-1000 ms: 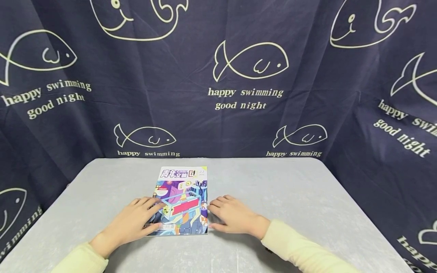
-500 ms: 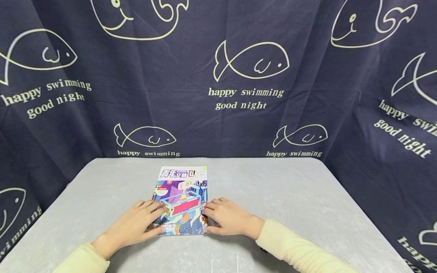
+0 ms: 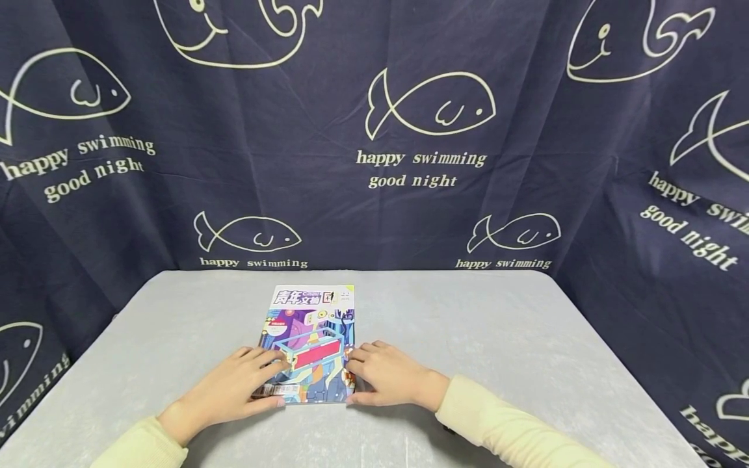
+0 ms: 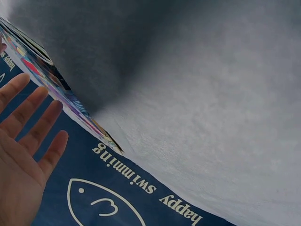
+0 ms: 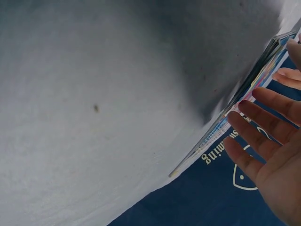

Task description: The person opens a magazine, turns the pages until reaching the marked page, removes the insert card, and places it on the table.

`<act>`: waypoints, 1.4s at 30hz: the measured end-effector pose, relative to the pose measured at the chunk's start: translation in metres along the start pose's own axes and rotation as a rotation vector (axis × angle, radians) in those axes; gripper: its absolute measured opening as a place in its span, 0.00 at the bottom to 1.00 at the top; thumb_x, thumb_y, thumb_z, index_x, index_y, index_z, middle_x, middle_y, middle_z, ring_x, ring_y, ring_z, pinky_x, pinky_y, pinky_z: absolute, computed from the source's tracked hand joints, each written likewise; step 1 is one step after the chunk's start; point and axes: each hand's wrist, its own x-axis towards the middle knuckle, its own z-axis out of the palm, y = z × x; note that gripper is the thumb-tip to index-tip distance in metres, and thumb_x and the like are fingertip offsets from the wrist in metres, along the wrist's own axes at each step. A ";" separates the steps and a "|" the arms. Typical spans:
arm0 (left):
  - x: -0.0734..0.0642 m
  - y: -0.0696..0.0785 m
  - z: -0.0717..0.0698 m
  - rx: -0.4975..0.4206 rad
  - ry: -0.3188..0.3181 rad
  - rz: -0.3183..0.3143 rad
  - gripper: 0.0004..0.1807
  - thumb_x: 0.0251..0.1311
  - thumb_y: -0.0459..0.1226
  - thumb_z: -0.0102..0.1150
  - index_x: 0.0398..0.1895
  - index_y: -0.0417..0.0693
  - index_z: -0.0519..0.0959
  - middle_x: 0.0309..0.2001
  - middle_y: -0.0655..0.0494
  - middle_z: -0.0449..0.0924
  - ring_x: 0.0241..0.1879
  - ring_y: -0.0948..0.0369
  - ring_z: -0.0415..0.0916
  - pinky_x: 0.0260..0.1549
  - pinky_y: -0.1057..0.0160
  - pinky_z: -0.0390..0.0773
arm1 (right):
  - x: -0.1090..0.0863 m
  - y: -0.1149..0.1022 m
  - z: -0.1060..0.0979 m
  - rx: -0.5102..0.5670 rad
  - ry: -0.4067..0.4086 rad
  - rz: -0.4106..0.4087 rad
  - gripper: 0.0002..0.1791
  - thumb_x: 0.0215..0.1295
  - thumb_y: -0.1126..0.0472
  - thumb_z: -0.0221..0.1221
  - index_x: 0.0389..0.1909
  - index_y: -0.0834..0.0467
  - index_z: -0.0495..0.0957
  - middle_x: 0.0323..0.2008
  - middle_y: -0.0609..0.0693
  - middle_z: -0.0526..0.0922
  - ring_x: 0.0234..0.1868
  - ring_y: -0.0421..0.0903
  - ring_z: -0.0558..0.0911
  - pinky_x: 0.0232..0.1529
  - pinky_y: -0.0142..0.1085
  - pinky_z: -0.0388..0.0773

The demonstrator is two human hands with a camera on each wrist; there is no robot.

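A magazine with a colourful purple and blue illustrated cover lies flat on the grey table, white title band at the far end. My left hand is at its left edge, fingers reaching over the cover and thumb by the near left corner. On the opposite side my right hand has its fingertips at the right edge, thumb at the near right corner. Both wrist views show the magazine edge-on, its page layers visible. There the left fingers and right fingers are extended, grasping nothing.
The grey cloth-covered table stretches around the magazine on all sides. Dark blue curtains with fish outlines and lettering hang behind and along both sides. Pale yellow sleeves cover both forearms.
My right hand has moved left from beside the magazine to its right edge. The left hand has shifted slightly right over the cover. The magazine has stayed practically in place.
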 end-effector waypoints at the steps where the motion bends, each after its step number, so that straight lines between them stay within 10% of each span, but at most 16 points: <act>1: 0.000 0.000 0.000 0.000 -0.001 0.003 0.26 0.49 0.61 0.56 0.46 0.57 0.77 0.45 0.62 0.77 0.45 0.62 0.74 0.45 0.56 0.71 | 0.000 0.000 0.000 0.000 -0.003 -0.002 0.27 0.58 0.33 0.48 0.42 0.52 0.76 0.44 0.43 0.79 0.42 0.39 0.76 0.42 0.33 0.73; 42: -0.002 -0.001 0.003 0.014 -0.007 0.055 0.24 0.51 0.60 0.56 0.44 0.57 0.77 0.44 0.62 0.77 0.43 0.61 0.74 0.43 0.56 0.70 | 0.000 0.000 -0.003 -0.016 0.023 -0.009 0.19 0.59 0.39 0.52 0.33 0.49 0.78 0.34 0.40 0.79 0.36 0.37 0.76 0.34 0.28 0.68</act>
